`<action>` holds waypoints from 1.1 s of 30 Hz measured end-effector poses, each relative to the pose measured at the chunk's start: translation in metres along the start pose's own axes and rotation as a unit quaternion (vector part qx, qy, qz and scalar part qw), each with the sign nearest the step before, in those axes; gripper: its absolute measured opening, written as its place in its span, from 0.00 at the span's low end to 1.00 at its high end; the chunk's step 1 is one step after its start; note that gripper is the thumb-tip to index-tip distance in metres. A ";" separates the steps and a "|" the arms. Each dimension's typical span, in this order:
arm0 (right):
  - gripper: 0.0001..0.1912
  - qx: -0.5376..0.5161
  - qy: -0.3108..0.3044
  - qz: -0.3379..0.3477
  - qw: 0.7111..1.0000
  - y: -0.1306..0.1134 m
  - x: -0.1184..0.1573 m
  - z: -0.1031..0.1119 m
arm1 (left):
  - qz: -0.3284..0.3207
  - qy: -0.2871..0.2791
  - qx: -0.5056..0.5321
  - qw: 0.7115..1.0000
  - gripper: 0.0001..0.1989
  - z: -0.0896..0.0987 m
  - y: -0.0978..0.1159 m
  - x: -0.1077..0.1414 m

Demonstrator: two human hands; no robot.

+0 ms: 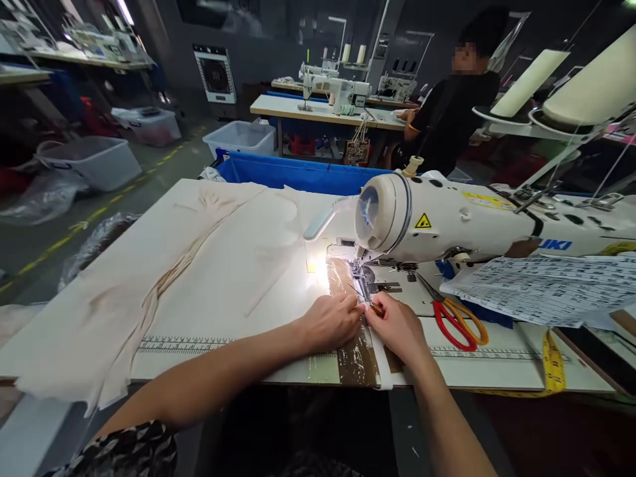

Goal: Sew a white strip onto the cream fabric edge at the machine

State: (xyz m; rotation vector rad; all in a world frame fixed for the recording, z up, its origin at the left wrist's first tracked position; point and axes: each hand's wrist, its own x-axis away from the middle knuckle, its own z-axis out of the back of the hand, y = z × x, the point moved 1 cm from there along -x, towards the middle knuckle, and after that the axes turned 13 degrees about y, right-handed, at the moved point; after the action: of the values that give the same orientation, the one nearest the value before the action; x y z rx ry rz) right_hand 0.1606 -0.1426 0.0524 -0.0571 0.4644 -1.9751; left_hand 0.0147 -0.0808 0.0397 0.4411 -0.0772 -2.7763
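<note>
At the front of a white sewing machine, both hands are close together, fingertips nearly meeting. My left hand is closed, its fingertips pinching at the white strip that runs toward the needle area. Beneath that hand lies a brown taped band with white marks, on the machine bed. My right hand is closed around a thin pointed tool with a brownish handle; its tip points at the presser foot. The exact kind of tool cannot be made out.
Sheer pale fabric spreads over the table's left side. Scissors with red and orange handles lie right of my hand, near a yellow tape measure and printed fabric. Behind are a blue cloth trough and a person.
</note>
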 end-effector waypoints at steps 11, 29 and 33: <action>0.11 -0.022 0.055 -0.049 0.997 0.000 0.005 -0.007 | 0.011 -0.011 -0.021 1.000 0.17 -0.002 -0.001 -0.002; 0.19 -0.046 0.196 0.165 0.966 0.046 0.063 0.015 | -0.002 -0.002 -0.032 0.999 0.18 -0.003 -0.002 -0.001; 0.19 0.035 0.271 0.226 0.935 0.045 0.067 0.015 | -0.007 0.021 -0.035 0.999 0.17 -0.005 -0.002 0.001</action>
State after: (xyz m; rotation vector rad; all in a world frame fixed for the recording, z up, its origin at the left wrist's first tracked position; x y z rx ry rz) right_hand 0.1735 -0.2223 0.0394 0.6043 0.6897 -1.5293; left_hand 0.0148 -0.0789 0.0346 0.4832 0.0335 -2.7721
